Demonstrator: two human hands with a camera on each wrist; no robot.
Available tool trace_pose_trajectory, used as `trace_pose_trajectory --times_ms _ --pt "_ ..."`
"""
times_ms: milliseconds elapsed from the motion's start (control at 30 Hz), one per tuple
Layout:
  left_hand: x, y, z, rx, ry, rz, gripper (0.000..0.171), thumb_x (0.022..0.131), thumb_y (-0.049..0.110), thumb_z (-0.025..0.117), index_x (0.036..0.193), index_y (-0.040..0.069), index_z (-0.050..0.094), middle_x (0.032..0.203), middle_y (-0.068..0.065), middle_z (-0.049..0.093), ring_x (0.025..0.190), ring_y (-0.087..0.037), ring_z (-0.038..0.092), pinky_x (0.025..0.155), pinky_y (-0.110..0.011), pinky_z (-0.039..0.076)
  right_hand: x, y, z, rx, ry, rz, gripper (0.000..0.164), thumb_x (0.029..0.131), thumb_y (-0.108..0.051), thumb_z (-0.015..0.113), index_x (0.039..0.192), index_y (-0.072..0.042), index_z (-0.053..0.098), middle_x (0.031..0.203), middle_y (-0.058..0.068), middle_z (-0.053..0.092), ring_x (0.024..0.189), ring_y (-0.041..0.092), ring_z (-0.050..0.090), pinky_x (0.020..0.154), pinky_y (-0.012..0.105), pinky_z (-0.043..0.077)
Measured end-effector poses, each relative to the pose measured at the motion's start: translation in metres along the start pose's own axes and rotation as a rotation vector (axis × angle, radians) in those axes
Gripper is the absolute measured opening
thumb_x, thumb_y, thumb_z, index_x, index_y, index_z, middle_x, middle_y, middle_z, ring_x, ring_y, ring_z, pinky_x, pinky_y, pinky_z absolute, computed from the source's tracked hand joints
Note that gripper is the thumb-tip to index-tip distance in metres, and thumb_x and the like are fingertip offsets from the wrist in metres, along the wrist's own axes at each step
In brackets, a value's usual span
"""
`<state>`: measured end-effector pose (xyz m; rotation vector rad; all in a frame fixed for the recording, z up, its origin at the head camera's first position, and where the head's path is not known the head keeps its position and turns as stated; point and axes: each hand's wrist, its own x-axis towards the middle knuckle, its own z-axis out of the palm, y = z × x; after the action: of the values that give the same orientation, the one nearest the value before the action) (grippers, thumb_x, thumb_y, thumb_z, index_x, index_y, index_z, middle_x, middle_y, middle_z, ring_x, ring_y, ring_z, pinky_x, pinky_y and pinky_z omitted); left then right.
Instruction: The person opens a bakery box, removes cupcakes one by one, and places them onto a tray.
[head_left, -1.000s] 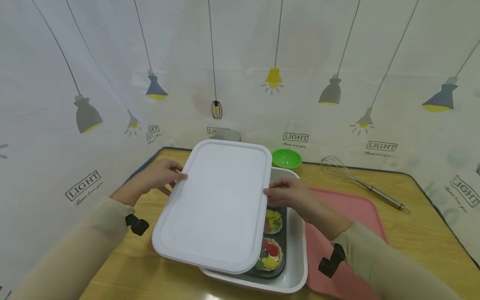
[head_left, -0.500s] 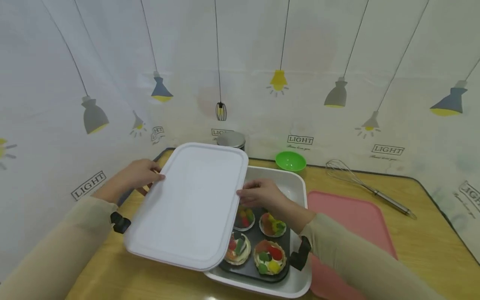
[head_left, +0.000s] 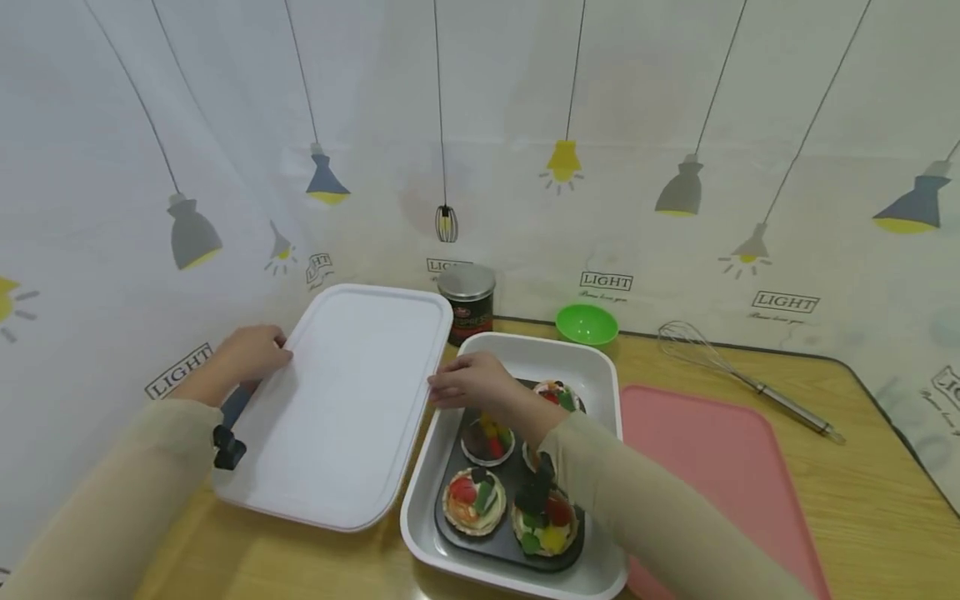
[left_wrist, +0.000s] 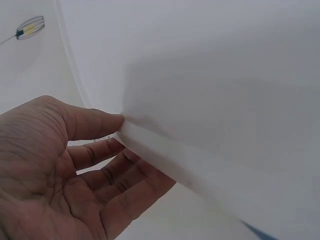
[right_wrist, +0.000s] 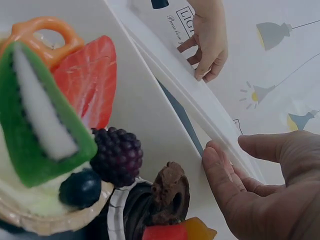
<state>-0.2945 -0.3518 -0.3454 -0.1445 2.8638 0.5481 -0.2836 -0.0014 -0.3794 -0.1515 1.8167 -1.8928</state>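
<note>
A white rectangular lid [head_left: 345, 408] is held at both long sides, left of an uncovered white box [head_left: 412, 500]. My left hand [head_left: 251, 354] grips its left edge; in the left wrist view that hand [left_wrist: 60, 165] has the thumb on one face and fingers behind. Reaching across the box, my right hand [head_left: 480, 387] pinches the opposite edge. The right wrist view shows that hand's [right_wrist: 270, 185] thumb and fingers on either side of the rim. Inside the box, a dark muffin tin [head_left: 504, 546] carries several fruit-topped tarts [head_left: 474, 502], partly hidden by my right forearm.
Behind the box stand a dark can [head_left: 472, 317] with a silver lid and a green bowl [head_left: 587, 325]. A pink tray [head_left: 697, 450] lies right of the box. Beyond it, a whisk [head_left: 750, 383] rests on the wooden table [head_left: 877, 492]. Lamp-printed sheeting surrounds the table.
Both hands have carried the lid left and lower, off the box. More of the muffin tin, the tarts and the dark can now shows.
</note>
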Motion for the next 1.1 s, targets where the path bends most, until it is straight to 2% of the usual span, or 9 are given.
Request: trace_pose_trajectory --times_ms 100,233,433,633,867,967,1033,1100 --pt "0.004 -0.007 0.007 -0.005 0.012 -0.003 0.04 0.1 0.016 0.053 0.124 -0.015 0.052 0.114 -0.034 0.059 0.093 -0.04 0.065 0.063 -0.04 0.058 0.006 0.001 0.003 -0.014 -0.008 0.019 0.03 0.094 0.0 0.068 0.119 0.014 0.06 0.098 0.021 0.073 0.087 0.026 0.073 0.084 0.041 0.058" --pt "0.011 -0.009 0.02 0.002 0.015 0.005 0.039 0.098 0.015 0.053 0.123 -0.016 0.053 0.111 -0.033 0.06 0.088 -0.037 0.063 0.062 -0.038 0.056 0.007 0.002 0.001 -0.046 -0.015 0.009 0.031 0.095 -0.002 0.067 0.12 0.014 0.061 0.103 0.025 0.072 0.093 0.029 0.073 0.084 0.04 0.058" --pt "0.026 -0.011 0.035 0.013 -0.011 -0.032 0.041 0.097 0.014 0.051 0.126 -0.015 0.051 0.114 -0.032 0.059 0.09 -0.036 0.061 0.061 -0.037 0.055 0.008 0.002 0.0 -0.094 -0.021 -0.014 0.028 0.095 -0.001 0.067 0.118 0.014 0.063 0.106 0.026 0.071 0.096 0.031 0.073 0.084 0.038 0.058" --pt "0.037 -0.009 0.049 0.032 -0.016 -0.106 0.028 0.094 0.012 0.052 0.112 -0.009 0.057 0.095 -0.021 0.06 0.077 -0.03 0.058 0.06 -0.036 0.049 0.01 0.0 -0.004 -0.12 -0.011 -0.019 0.029 0.096 -0.005 0.067 0.118 0.014 0.064 0.105 0.025 0.072 0.096 0.029 0.073 0.084 0.037 0.058" --pt "0.041 -0.005 0.06 0.179 0.079 -0.162 0.025 0.09 0.013 0.059 0.099 -0.011 0.062 0.085 -0.02 0.062 0.079 -0.033 0.058 0.073 -0.049 0.049 0.007 -0.004 -0.009 -0.137 -0.033 -0.027 0.03 0.096 -0.004 0.067 0.121 0.01 0.063 0.123 0.028 0.065 0.103 0.031 0.071 0.087 0.038 0.057" --pt "0.041 0.0 0.062 0.234 0.104 -0.184 0.025 0.089 0.014 0.059 0.094 -0.01 0.064 0.082 -0.021 0.062 0.08 -0.036 0.058 0.076 -0.051 0.049 0.004 -0.004 -0.01 -0.163 -0.05 -0.055 0.027 0.096 -0.007 0.067 0.12 0.008 0.064 0.121 0.025 0.067 0.105 0.032 0.07 0.088 0.04 0.057" --pt "0.038 0.003 0.06 0.251 0.119 -0.182 0.03 0.089 0.016 0.061 0.097 -0.013 0.064 0.088 -0.027 0.06 0.089 -0.043 0.057 0.081 -0.059 0.049 0.001 -0.005 -0.011 -0.183 -0.061 -0.078 0.028 0.096 -0.007 0.067 0.12 0.007 0.064 0.119 0.023 0.068 0.104 0.031 0.07 0.088 0.039 0.057" --pt "0.036 0.005 0.058 0.242 0.133 -0.169 0.04 0.088 0.021 0.061 0.106 -0.015 0.062 0.099 -0.034 0.055 0.102 -0.054 0.051 0.089 -0.072 0.042 -0.002 -0.006 -0.013 -0.209 -0.082 -0.105 0.03 0.097 -0.008 0.066 0.122 0.008 0.063 0.12 0.022 0.068 0.105 0.031 0.069 0.089 0.039 0.056"
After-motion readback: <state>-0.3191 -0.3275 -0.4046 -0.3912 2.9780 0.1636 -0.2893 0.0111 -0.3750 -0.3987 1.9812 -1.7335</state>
